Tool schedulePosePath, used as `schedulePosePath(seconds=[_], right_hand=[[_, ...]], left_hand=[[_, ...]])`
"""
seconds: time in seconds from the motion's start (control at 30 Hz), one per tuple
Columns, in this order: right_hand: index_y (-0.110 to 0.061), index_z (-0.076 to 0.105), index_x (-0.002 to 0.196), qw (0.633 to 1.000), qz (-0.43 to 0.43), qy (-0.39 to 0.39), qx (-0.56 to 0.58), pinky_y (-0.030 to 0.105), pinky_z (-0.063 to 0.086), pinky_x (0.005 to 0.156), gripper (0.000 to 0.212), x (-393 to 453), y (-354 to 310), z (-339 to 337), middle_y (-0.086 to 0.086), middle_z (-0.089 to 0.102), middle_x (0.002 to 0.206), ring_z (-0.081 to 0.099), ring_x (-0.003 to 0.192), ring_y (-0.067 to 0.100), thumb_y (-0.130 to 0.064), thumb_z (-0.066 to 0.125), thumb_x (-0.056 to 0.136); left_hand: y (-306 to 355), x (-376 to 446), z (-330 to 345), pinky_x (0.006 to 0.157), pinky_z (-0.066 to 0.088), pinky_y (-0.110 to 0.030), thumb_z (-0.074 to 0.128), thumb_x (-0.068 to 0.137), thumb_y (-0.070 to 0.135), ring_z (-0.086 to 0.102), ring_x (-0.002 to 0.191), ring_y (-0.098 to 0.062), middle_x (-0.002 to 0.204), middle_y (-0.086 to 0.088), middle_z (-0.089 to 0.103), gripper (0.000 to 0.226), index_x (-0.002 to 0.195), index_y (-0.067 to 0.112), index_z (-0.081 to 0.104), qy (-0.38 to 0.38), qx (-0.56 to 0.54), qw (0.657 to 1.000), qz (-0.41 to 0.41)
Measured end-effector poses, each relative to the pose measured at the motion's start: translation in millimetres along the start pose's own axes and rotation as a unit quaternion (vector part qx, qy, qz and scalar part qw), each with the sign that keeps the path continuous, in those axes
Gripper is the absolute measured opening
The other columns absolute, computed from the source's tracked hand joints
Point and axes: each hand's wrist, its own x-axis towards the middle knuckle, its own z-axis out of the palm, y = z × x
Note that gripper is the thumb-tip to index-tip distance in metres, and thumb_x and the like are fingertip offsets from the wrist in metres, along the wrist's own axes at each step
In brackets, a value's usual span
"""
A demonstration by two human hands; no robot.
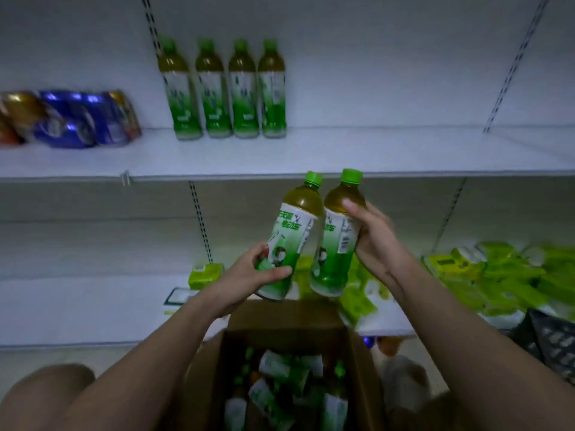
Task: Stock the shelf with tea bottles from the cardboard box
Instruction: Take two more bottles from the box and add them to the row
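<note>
The white shelf unit [373,150] fills most of the view, its upper board running across the frame with bare space to the right of the stock. Below, at the bottom centre, the open cardboard box [364,362] sits between the person's forearms, with more tea bottles [273,396] lying jumbled inside it, green caps and white-green labels showing in the dim interior. On the lower board to the right lies a spread of yellow-green packets [497,281], and a small green carton [206,276] stands near the left hand's bottle. On the upper board's left end lies a heap of blue and gold snack bags [71,119]. Just right of them four shelved tea bottles [224,91] stand upright in a close row against the back panel. Above the box, each hand grips one bottle. The left hand [245,281] is closed round the lower part of the left bottle [291,234], thumb across the front of the label and fingers wrapped behind, the bottle tilted with its cap leaning right. The right hand [376,237] clasps the right bottle [337,231] at mid-body from the right side, fingertips reaching up to the bare shoulder above the label. The two bottles are side by side, very close near the shoulders, their caps level with the front edge of the upper board.
</note>
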Motion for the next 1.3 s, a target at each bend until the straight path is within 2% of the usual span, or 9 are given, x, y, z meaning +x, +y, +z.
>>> schedulePosePath(seconds=[0.17, 0.27, 0.47, 0.67, 0.83, 0.93, 1.03, 1.1, 1.3], right_hand=[[-0.008, 0.064, 0.123, 0.997, -0.069, -0.021, -0.025, 0.034, 0.053, 0.082, 0.063, 22, -72, 38, 0.009, 0.073, 0.110, 0.069, 0.097, 0.021, -0.025, 0.075, 0.063], [-0.011, 0.060, 0.125, 0.994, -0.104, -0.008, -0.034, 0.033, 0.054, 0.074, 0.062, 36, -107, 57, 0.006, 0.072, 0.103, 0.069, 0.090, 0.021, -0.023, 0.076, 0.067], [-0.025, 0.057, 0.110, 0.988, -0.147, -0.001, -0.055, 0.031, 0.052, 0.064, 0.034, 78, -140, 78, 0.002, 0.070, 0.095, 0.069, 0.075, 0.014, -0.015, 0.072, 0.081], [-0.026, 0.056, 0.109, 0.982, -0.168, -0.017, -0.088, 0.035, 0.051, 0.073, 0.032, 128, -144, 88, 0.001, 0.069, 0.100, 0.067, 0.087, 0.017, -0.014, 0.070, 0.083], [-0.031, 0.055, 0.104, 0.982, -0.164, -0.022, -0.089, 0.044, 0.050, 0.090, 0.026, 167, -133, 76, 0.004, 0.069, 0.108, 0.065, 0.103, 0.026, -0.021, 0.068, 0.084], [-0.031, 0.053, 0.111, 0.981, -0.161, -0.034, -0.098, 0.046, 0.049, 0.091, 0.027, 182, -132, 70, 0.004, 0.069, 0.110, 0.064, 0.104, 0.027, -0.026, 0.064, 0.087], [-0.027, 0.049, 0.126, 0.981, -0.160, -0.047, -0.101, 0.046, 0.049, 0.092, 0.039, 186, -130, 65, 0.005, 0.068, 0.114, 0.063, 0.109, 0.027, -0.030, 0.060, 0.089], [-0.029, 0.047, 0.131, 0.980, -0.155, -0.050, -0.111, 0.048, 0.047, 0.097, 0.048, 183, -128, 64, 0.005, 0.067, 0.119, 0.062, 0.113, 0.027, -0.037, 0.060, 0.085], [-0.034, 0.038, 0.138, 0.963, -0.166, -0.027, -0.211, 0.037, 0.041, 0.091, 0.043, 162, -131, 72, -0.014, 0.060, 0.111, 0.057, 0.095, 0.003, -0.042, 0.046, 0.097]], left_hand=[[89, 9, -7, 0.084, 0.056, -0.026, 0.079, 0.075, 0.018, 0.068, 0.103, -0.015, 0.117, 0.001, 0.067, 0.041, 0.109, 0.030, 0.060, 0.085, 0.014, 0.989, 0.121], [134, 18, -12, 0.077, 0.056, -0.022, 0.077, 0.078, 0.019, 0.067, 0.100, -0.012, 0.113, 0.002, 0.067, 0.040, 0.113, 0.025, 0.058, 0.136, 0.037, 0.977, 0.161], [177, 58, -17, 0.094, 0.054, -0.036, 0.089, 0.063, 0.018, 0.063, 0.108, -0.016, 0.118, 0.000, 0.065, 0.076, 0.127, 0.019, 0.049, 0.213, 0.054, 0.958, 0.182], [182, 112, -17, 0.104, 0.047, -0.041, 0.091, 0.058, 0.018, 0.057, 0.115, -0.019, 0.124, 0.002, 0.060, 0.084, 0.128, 0.020, 0.043, 0.281, 0.079, 0.938, 0.186], [173, 152, -23, 0.103, 0.047, -0.038, 0.092, 0.059, 0.022, 0.058, 0.114, -0.018, 0.125, 0.003, 0.060, 0.086, 0.130, 0.020, 0.043, 0.269, 0.134, 0.939, 0.168], [174, 170, -19, 0.097, 0.049, -0.031, 0.090, 0.061, 0.019, 0.059, 0.108, -0.016, 0.115, 0.006, 0.060, 0.081, 0.127, 0.023, 0.043, 0.241, 0.142, 0.946, 0.163], [172, 182, -15, 0.100, 0.049, -0.035, 0.091, 0.060, 0.019, 0.061, 0.107, -0.017, 0.117, 0.004, 0.063, 0.076, 0.119, 0.029, 0.043, 0.228, 0.140, 0.951, 0.155], [171, 185, -12, 0.100, 0.048, -0.034, 0.090, 0.061, 0.022, 0.060, 0.107, -0.016, 0.118, 0.006, 0.062, 0.080, 0.127, 0.028, 0.044, 0.237, 0.144, 0.949, 0.153], [172, 163, -12, 0.097, 0.045, -0.026, 0.087, 0.067, 0.021, 0.059, 0.109, -0.017, 0.126, 0.001, 0.061, 0.080, 0.134, 0.018, 0.043, 0.217, 0.243, 0.938, 0.121]])
